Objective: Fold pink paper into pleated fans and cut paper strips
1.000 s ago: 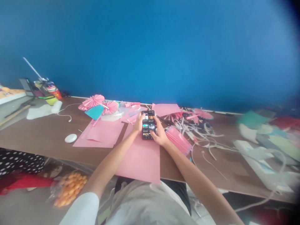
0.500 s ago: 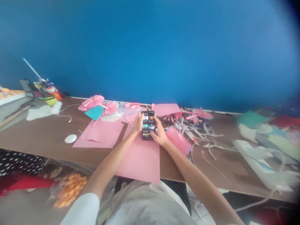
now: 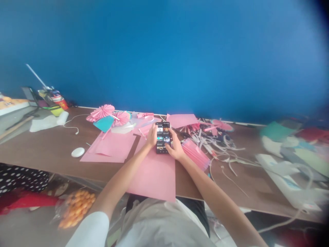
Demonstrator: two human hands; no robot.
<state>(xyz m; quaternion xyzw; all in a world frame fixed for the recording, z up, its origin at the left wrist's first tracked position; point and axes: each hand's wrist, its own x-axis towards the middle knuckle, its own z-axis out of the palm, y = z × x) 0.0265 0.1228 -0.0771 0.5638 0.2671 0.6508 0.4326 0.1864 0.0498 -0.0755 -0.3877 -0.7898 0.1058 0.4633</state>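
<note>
A black smartphone (image 3: 162,138) is held upright-facing in both hands above the table, its screen lit with rows of small pictures. My left hand (image 3: 152,136) grips its left side, and my right hand (image 3: 175,148) holds its right side and lower corner. Below them lies a large pink paper sheet (image 3: 151,175) on a brown table board (image 3: 38,147). A pleated pink paper strip bundle (image 3: 195,154) sits just right of my right hand. Pink paper fans (image 3: 100,111) and a teal paper piece (image 3: 104,124) lie farther back on the left.
A heap of paper strips (image 3: 208,140) and white cord (image 3: 231,164) covers the table's right half. A white oval object (image 3: 77,152) lies at left. A blue wall (image 3: 164,55) closes the far side. Below the near edge sits a bag of orange fruit (image 3: 75,204).
The pictures on the phone screen have shifted. My hands and the phone stay almost in place, and the view has barely moved.
</note>
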